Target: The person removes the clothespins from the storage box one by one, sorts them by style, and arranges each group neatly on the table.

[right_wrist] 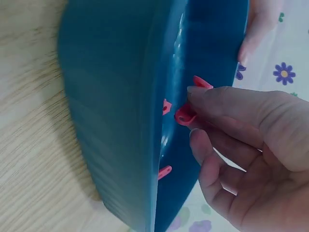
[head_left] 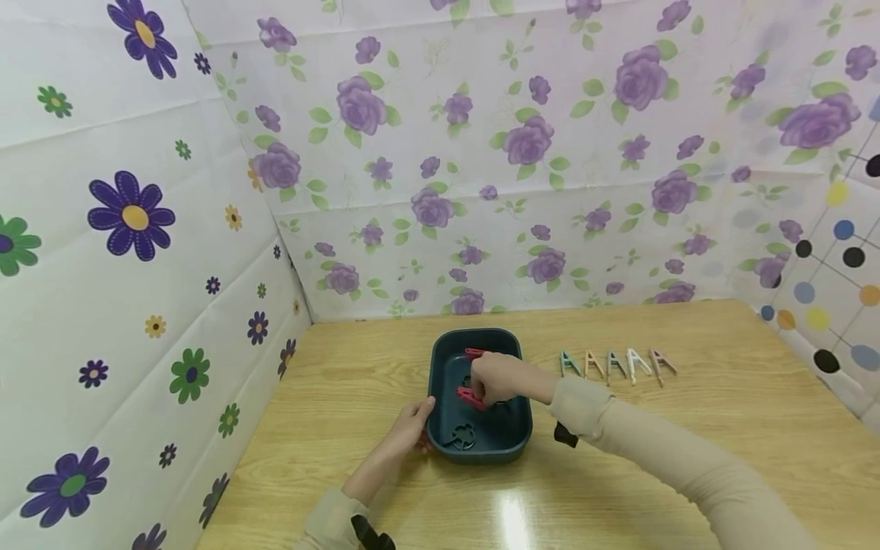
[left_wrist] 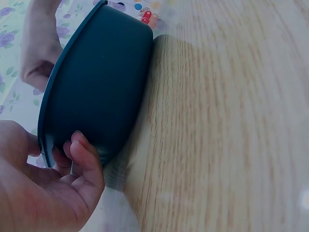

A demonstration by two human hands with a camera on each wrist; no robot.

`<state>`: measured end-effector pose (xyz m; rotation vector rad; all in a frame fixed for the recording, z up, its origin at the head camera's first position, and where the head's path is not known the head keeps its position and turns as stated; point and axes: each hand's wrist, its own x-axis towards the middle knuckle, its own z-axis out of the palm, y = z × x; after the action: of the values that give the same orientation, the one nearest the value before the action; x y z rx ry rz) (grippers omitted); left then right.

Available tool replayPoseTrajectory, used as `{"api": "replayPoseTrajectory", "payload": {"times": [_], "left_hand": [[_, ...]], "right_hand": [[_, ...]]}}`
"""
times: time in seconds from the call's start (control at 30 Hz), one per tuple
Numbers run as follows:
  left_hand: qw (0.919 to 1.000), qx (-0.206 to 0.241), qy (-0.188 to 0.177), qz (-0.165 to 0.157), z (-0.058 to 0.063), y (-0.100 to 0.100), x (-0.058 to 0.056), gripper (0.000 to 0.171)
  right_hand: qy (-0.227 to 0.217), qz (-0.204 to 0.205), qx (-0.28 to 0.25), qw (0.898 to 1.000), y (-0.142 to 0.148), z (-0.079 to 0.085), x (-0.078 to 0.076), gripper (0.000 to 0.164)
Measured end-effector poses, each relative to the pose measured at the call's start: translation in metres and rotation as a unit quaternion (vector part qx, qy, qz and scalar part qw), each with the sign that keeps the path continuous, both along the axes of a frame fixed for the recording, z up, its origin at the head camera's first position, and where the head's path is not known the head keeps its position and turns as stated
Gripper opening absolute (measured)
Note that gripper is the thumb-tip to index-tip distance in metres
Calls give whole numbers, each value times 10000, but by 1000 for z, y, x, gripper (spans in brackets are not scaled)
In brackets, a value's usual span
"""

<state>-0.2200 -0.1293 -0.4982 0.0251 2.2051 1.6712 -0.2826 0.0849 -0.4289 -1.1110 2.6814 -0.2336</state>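
A dark teal plastic basin (head_left: 481, 457) stands on the table. My left hand (head_left: 410, 428) grips its near left side, the thumb at the rim and the fingers curled against the outer wall (left_wrist: 104, 72). Over the inside of the basin, my right hand (head_left: 498, 376) pinches a red clothespin (right_wrist: 185, 116) between thumb and fingers. A second red clothespin (head_left: 474, 353) lies in the far part of the basin. In the right wrist view, red pieces (right_wrist: 164, 172) show past the near rim, partly hidden by the wall.
To the right of the basin, several clothespins stand in a row: a teal one (head_left: 568, 363), a peach one (head_left: 593, 363), a grey-blue one (head_left: 616, 367), a white one (head_left: 638, 367) and a pinkish one (head_left: 663, 367). Flower-print sheets (head_left: 426, 153) line the back and left of the wooden table (head_left: 344, 382).
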Motion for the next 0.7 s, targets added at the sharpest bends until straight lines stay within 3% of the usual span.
{"api": "replayPoseTrajectory", "payload": {"times": [0.3, 0.47, 0.7], "left_hand": [[10000, -1, 77, -31, -4, 0, -1, 56], [10000, -43, -6, 22, -4, 0, -2, 57], [10000, -49, -44, 24, -4, 0, -1, 61]], "right_hand": [[64, 352, -338, 9988, 24, 14, 15, 6], [17, 513, -867, 9949, 35, 20, 25, 19], [127, -59, -994, 9950, 46, 22, 37, 11]]}}
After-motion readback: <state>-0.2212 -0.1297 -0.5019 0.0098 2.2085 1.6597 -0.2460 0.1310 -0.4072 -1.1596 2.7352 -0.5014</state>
